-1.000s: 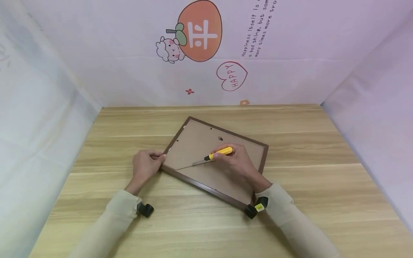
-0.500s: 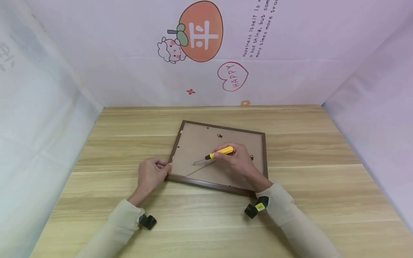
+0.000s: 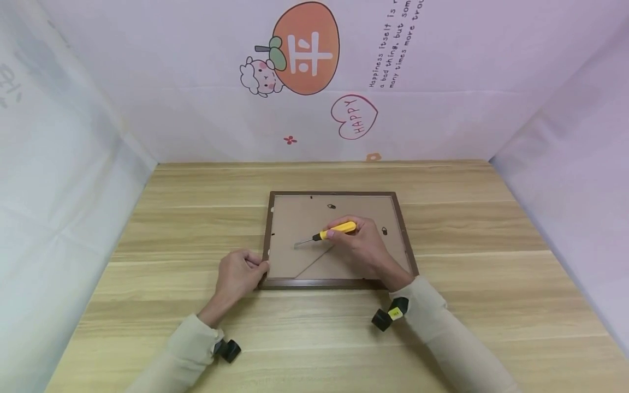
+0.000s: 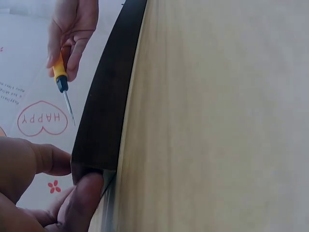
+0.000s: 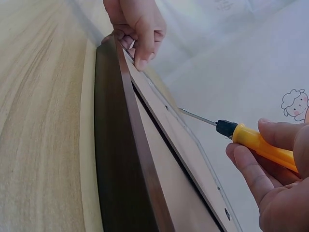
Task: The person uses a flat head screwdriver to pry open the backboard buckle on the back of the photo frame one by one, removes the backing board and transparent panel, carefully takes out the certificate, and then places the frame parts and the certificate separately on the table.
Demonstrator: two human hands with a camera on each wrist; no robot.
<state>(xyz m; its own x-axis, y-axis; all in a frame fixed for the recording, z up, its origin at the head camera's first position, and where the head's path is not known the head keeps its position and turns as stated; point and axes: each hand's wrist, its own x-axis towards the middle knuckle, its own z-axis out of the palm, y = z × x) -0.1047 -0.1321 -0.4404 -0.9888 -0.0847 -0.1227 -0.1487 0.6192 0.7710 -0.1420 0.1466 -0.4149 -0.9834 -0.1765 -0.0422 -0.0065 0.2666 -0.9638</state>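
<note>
Frame [image 3: 334, 283] turned straighter; left hand [image 3: 239, 274] still pinching it, screwdriver [image 3: 323, 234] barely moved.

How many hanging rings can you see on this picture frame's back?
2: one hanging ring near the middle of the far edge of the picture frame, another hanging ring toward its right edge, beside the right hand, which may hide more.

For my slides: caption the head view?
Right grip holds a yellow screwdriver over the backing of a brown frame; left grip pinches its edge.
</note>
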